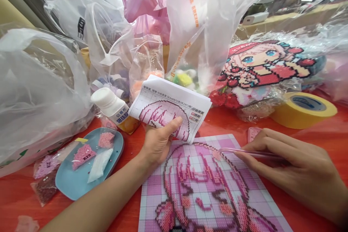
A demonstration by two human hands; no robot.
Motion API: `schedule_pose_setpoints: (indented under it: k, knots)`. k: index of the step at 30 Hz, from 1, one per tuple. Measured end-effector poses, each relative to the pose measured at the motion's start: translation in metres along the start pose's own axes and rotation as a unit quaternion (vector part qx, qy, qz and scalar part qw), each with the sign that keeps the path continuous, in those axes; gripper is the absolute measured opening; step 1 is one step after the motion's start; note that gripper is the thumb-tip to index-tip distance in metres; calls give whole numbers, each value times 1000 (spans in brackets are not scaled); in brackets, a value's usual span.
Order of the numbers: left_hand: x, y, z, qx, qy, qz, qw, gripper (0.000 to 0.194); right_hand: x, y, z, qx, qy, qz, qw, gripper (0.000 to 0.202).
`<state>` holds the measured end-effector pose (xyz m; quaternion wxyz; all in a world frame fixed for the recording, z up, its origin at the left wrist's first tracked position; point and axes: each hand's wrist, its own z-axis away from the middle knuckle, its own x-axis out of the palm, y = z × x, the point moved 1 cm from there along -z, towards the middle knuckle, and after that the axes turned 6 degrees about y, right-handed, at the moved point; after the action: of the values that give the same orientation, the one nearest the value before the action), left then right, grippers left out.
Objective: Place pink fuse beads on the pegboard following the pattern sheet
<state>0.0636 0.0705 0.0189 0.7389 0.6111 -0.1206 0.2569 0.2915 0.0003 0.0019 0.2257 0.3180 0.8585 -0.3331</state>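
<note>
The left hand (159, 141), at the centre of the frame, pinches a folded paper chart (174, 94) with its thumb flat on the printed face. The chart shows part of a head drawn on a grid, with lines of print above it. The right hand (296, 170), at the right, has thumb and fingers closed on pink tweezers (231, 149). Their tip is at the upper right of the bead picture, by the hair outline; whether it touches a bead, I cannot tell.

The board (257, 183) lies at the lower centre on the red table (130, 148), pink and white checks showing through. Its bead picture (202, 203) is a face with brown outlines, pink hair strands and coral cheeks, the lower edge cut off by the frame.

At the lower left, a blue tray (65, 181) holds two small bags of pink beads (83, 156), one marked E12, and a white packet (100, 165). A white bottle (107, 99) leans just left of the chart. At the right are a yellow tape roll (293, 116) and, above it, another bead figure (269, 65) in red. Plastic bags (201, 32) fill the upper frame.
</note>
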Motion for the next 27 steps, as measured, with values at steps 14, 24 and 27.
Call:
schedule_pose_setpoints:
  k: [14, 24, 27]
  knots:
    - [0, 0, 0, -9, -2, 0, 1000, 65, 1, 0, 1, 10, 7, -1, 1000, 22]
    - [0, 2, 1, -19, -2, 1, 1000, 60, 1, 1, 2, 8, 13, 21, 1000, 21]
    - [0, 2, 0, -9, 7, -3, 1000, 65, 1, 1, 2, 4, 13, 18, 1000, 20]
